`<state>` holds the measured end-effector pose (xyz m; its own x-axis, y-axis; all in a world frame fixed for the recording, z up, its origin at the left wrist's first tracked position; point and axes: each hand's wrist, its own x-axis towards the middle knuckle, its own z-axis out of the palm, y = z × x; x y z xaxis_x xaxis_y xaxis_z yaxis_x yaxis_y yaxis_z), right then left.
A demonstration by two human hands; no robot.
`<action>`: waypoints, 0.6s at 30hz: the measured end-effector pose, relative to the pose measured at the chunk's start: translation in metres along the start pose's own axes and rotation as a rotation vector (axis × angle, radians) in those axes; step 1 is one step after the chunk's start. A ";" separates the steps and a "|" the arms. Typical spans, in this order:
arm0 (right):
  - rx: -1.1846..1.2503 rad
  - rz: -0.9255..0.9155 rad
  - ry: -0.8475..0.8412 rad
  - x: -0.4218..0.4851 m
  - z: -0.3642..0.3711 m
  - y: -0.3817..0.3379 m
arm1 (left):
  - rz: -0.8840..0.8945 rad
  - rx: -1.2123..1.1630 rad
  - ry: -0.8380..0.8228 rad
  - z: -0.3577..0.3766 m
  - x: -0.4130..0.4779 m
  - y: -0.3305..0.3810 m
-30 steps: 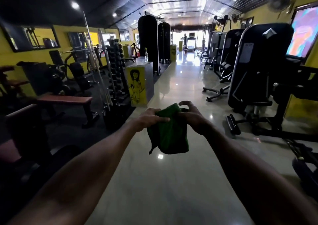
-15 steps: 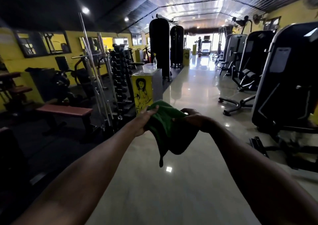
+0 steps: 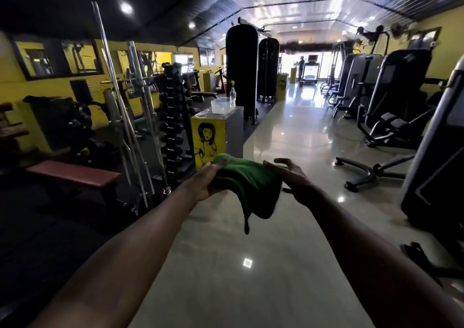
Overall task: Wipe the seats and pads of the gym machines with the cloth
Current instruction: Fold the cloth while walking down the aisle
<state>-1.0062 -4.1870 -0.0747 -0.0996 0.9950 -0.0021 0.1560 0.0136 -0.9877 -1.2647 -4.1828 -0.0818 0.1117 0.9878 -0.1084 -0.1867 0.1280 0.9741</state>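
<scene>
Gym aisle: green cloth (image 3: 251, 184), just right of yellow box (image 3: 208, 139), gripped by left hand (image 3: 203, 184); right hand (image 3: 293, 177), holding it a second ago, now spread beside it; one-handed, likely ready for wiping

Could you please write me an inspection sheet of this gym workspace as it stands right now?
Surface: glossy tiled floor, reflecting the ceiling lights; no spills seen.
Job's things: green cloth in mid-air between both hands, one corner hanging down; red-padded bench at left; black gym machines along the right.
Clutter: yellow pedestal carrying a clear tub and a spray bottle.
Grippers: left hand grips the cloth; right hand at its other edge, fingers spread.
Cables: nothing seen.
Surroundings: dumbbell rack, leaning barbells, tall black columns, a person far off.
</scene>
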 end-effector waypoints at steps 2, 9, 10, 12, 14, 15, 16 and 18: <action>-0.127 -0.090 -0.110 0.045 0.006 0.004 | 0.008 0.018 0.021 0.009 0.047 0.014; -0.058 -0.110 -0.209 0.186 0.007 0.023 | 0.041 -0.068 -0.182 0.022 0.192 0.031; -0.040 -0.081 -0.225 0.214 -0.001 0.026 | 0.021 -0.086 -0.242 0.023 0.218 0.035; -0.014 -0.046 -0.266 0.262 -0.014 0.033 | -0.059 -0.080 -0.316 0.027 0.266 0.041; -0.041 -0.032 -0.244 0.309 -0.026 0.039 | -0.082 -0.027 -0.323 0.032 0.308 0.045; -0.035 -0.033 -0.195 0.338 -0.034 0.042 | -0.082 0.020 -0.329 0.035 0.336 0.047; 0.001 -0.028 -0.108 0.361 -0.041 0.046 | -0.085 0.081 -0.326 0.036 0.357 0.050; 0.120 0.034 0.087 0.416 -0.059 0.050 | -0.095 0.230 -0.191 0.028 0.412 0.062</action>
<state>-0.9820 -3.7663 -0.1160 -0.0103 0.9996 -0.0276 0.0384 -0.0272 -0.9989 -1.2028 -3.7703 -0.0604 0.3039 0.9349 -0.1832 0.0570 0.1741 0.9831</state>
